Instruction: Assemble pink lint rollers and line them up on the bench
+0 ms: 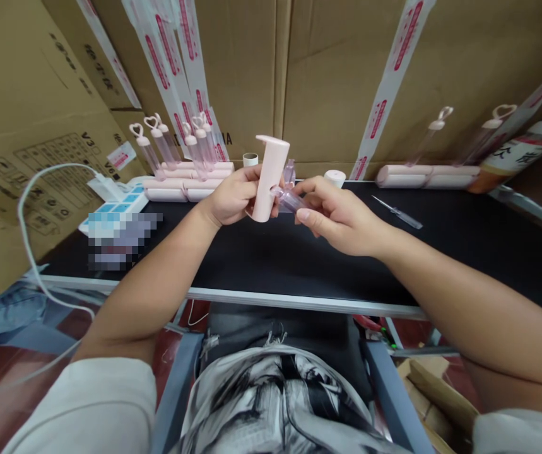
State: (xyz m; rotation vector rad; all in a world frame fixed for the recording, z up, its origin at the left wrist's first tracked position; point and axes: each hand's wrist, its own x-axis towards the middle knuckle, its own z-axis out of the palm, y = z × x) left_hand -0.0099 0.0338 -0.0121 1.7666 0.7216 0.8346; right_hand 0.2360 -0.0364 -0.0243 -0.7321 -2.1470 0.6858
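My left hand (231, 200) is closed round a pale pink plastic bar-shaped holder (269, 176), held upright above the black belt (271, 252). My right hand (339, 214) pinches a small clear tube with a pink heart-topped cap (288, 194), its end touching the side of the pink holder. Both hands meet over the middle of the belt.
Pink holders with upright heart-capped tubes (180, 170) stand at the back left; more pink holders (426, 175) lie at the back right. Tweezers (397, 212) lie on the belt. A white power strip (114, 205) and cable sit left. Cardboard boxes wall the back.
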